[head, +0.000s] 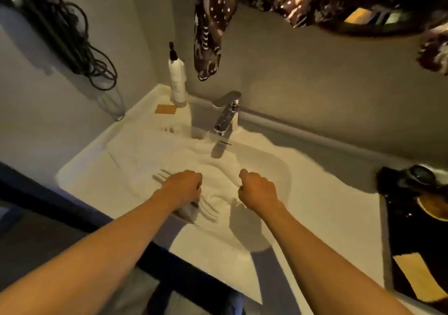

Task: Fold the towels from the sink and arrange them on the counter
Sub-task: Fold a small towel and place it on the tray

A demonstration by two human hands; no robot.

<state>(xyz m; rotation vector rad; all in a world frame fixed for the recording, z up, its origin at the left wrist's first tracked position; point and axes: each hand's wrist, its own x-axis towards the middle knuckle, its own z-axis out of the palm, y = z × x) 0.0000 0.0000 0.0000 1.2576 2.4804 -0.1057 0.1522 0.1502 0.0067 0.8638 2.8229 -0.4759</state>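
No writing can be read on the white bottle (177, 82) standing in the upper left of the frame. At mid-frame both hands reach down onto a white towel (218, 169) lying rumpled in the sink (278, 166) below the tap (226, 116). The left hand (184, 185) and the right hand (258, 191) each have curled fingers in a pinching grip on its folds, with white worktop (339, 205) to the right

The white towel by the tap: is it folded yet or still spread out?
Still spread. The towel lies rumpled over the sink and counter, and both hands, left and right, grip its bunched middle.
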